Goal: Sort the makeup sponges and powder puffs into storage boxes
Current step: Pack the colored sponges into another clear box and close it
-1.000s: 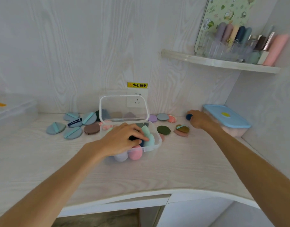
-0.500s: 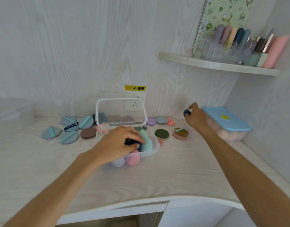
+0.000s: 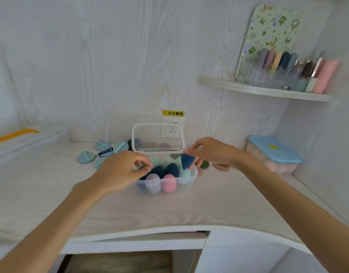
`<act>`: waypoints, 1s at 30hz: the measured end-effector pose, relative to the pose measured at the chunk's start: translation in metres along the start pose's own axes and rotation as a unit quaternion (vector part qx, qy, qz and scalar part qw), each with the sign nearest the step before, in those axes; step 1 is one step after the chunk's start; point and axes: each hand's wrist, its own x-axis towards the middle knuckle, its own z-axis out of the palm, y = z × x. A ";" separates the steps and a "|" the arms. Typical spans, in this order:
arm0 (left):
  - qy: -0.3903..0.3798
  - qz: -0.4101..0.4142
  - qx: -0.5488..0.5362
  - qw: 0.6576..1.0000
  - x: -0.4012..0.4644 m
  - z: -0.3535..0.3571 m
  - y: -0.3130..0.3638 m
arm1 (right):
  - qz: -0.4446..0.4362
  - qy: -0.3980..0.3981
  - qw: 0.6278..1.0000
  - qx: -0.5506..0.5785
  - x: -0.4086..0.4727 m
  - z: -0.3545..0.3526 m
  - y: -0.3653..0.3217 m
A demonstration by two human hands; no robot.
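Hanging from right-hand fingers (image 3: 191, 152), a dark blue teardrop sponge (image 3: 187, 160).

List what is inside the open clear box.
The clear box holds egg-shaped sponges: a lilac sponge, a pink sponge, dark blue and mint ones behind. The left hand covers the rest.

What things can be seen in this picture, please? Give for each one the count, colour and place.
clear plastic storage box: one, lid open, desk centre
egg-shaped makeup sponges: several in the box; dark blue, mint, pink, lilac
dark blue makeup sponge: one, over the box's right side
flat powder puffs: several, grey-blue, left of the box; more behind and to the right
blue-lidded plastic box: one, far right
yellow warning sticker: one, on the wall
wall shelf: one, upper right
left hand: at the box's left edge, holds nothing visible
right hand: pinches the dark blue sponge
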 end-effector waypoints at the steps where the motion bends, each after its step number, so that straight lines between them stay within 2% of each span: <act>1: -0.007 0.005 0.048 0.999 -0.004 0.000 0.002 | 0.008 0.009 0.999 -0.035 0.003 0.005 0.002; 7: 0.017 0.050 0.131 0.990 -0.013 0.005 0.008 | 0.064 0.075 0.985 -0.142 0.019 0.033 0.006; 11: 0.019 0.060 0.143 0.988 -0.014 0.006 0.006 | 0.037 0.107 0.968 -0.224 0.021 0.048 0.004; 13: 0.021 0.064 0.146 0.987 -0.013 0.008 0.005 | 0.049 0.075 0.970 -0.225 0.019 0.042 0.001; 15: 0.020 0.063 0.149 0.987 -0.014 0.007 0.005 | 0.082 -0.006 0.972 -0.221 0.016 0.030 -0.006; 17: 0.021 0.060 0.146 0.987 -0.014 0.008 0.004 | 0.098 -0.056 0.963 -0.246 0.015 0.020 -0.014; 23: 0.019 0.045 0.128 0.991 -0.011 0.010 0.001 | 0.140 -0.054 0.943 -0.297 0.040 0.031 -0.017; 30: -0.005 0.033 0.084 0.996 -0.008 0.008 -0.002 | 0.159 -0.154 0.908 -0.356 0.048 0.028 -0.028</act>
